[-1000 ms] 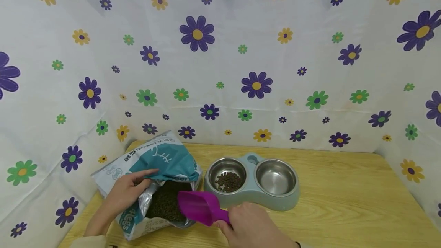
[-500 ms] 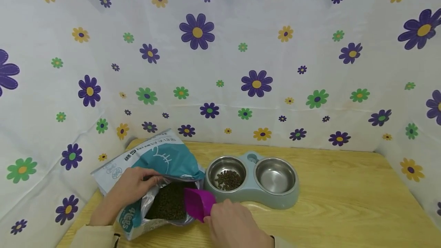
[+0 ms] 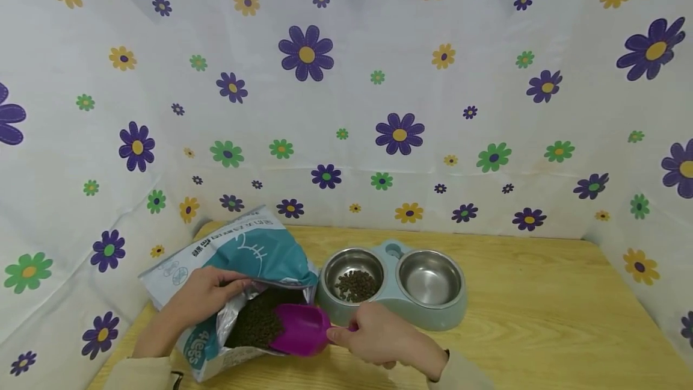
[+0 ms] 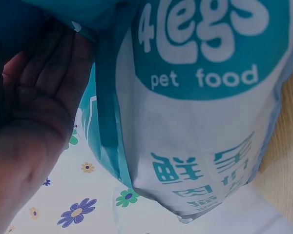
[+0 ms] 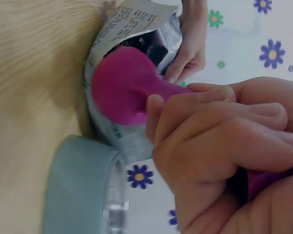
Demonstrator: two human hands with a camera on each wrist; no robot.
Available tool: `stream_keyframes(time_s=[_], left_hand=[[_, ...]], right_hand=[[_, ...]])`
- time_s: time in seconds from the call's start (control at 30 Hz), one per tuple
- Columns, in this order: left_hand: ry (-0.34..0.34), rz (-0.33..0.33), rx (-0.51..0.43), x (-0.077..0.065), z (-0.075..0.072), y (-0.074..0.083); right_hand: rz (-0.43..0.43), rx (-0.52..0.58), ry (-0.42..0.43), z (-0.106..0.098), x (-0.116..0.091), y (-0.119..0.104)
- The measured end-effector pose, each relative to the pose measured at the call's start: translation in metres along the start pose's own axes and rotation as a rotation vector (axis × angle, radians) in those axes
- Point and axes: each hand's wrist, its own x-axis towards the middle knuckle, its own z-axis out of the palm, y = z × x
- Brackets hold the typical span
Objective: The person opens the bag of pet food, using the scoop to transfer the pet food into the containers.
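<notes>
My right hand (image 3: 381, 333) grips the handle of a magenta scoop (image 3: 303, 330), whose front edge dips into the dark brown kibble (image 3: 254, 324) at the bag's mouth. In the right wrist view my curled fingers (image 5: 219, 126) wrap that handle. Left of it, my left hand (image 3: 203, 297) holds the upper edge of the opened pet food bag (image 3: 271, 251), a teal and white one lying on its side. Fingertips of this hand go out of sight behind the bag in the left wrist view. Right beside the bag stands a light blue double bowl (image 3: 390, 306).
Some kibble (image 3: 357, 284) lies in the double bowl's left steel dish; the right steel dish (image 3: 430, 281) shows bare metal. Everything stands on a wood-grain table (image 3: 530, 306). Flower-patterned white cloth (image 3: 346, 95) encloses the back and sides.
The scoop first drew back to the right at the bag's mouth, then tilted and moved left into the kibble. My left hand slid slightly along the bag's edge and keeps holding it.
</notes>
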Motion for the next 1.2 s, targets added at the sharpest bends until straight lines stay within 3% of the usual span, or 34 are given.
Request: stream_keyframes(time_s=[0.23, 0.6, 0.9, 1.2], left_hand=[[-0.012, -0.019, -0.003, 0.000, -0.001, 0.001], [-0.034, -0.060, -0.011, 0.000, 0.000, -0.001], [-0.042, -0.062, -0.018, -0.004, 0.000, -0.001], [-0.042, -0.041, -0.017, -0.004, -0.001, -0.001]], right_hand=[[0.005, 0.175, -0.010, -0.001, -0.006, 0.024], [-0.059, 0.171, 0.046, 0.004, -0.009, 0.052], [-0.001, 0.221, 0.017, 0.004, -0.010, 0.061], [-0.080, 0.371, 0.048, -0.001, -0.015, 0.063]])
